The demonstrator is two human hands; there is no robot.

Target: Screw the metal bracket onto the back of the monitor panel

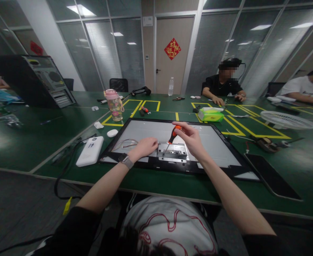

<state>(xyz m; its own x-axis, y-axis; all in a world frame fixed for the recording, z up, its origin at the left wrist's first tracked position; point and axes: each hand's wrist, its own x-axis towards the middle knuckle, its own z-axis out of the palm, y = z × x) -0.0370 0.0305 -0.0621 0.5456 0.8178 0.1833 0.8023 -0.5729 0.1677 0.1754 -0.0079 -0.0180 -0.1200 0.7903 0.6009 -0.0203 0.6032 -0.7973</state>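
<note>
My right hand grips the red-and-black handle of a screwdriver. The screwdriver tilts, its shaft running down to a silver metal bracket with slots and a small circuit board in it. That bracket lies at the near middle of a flat display panel with a black frame and a grey back. At the bracket's left edge, my left hand rests with curled fingers; whatever is under the fingertips is hidden. Thin wires lie on the panel left of this hand.
Left of the panel are a white power bank, a white earbud case and a pink-lidded bottle. A black phone lies to the right. Behind stand a green tissue pack and a computer case. Two people sit at the far right.
</note>
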